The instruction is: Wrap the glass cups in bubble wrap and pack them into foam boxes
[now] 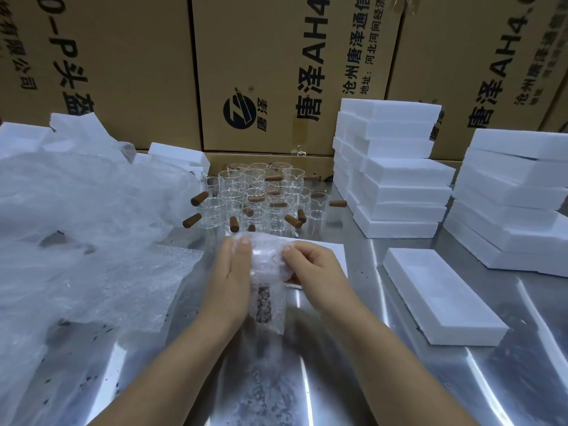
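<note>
Your left hand (233, 272) cups the left side of the bundle (266, 269), with the thumb laid over its far end. Your right hand (310, 265) pinches the wrap (270, 256) on the right side, fingers curled in. Both hands are clamped on the bundle, which sits between them over the table (538, 379); I can't tell whether it touches.

The cup's brown handle (263, 305) shows through the wrap and runs back toward you. So the bundle's long axis lies near-to-far, with the glass end away from you and the handle end by your wrists.

The open foam box (442, 296) lies to your right, well apart from the bundle. Its length also runs near-to-far, but slanted. Your right hand is the nearer one to it.

I judge the wrapping almost closed. The next move is then a carry to the right, with a small turn to match the box's slant.

Bare cups (261, 198) stand just beyond your hands, loose wrap (76, 226) is heaped at the left, and foam stacks (393, 173) stand at the far right.
</note>
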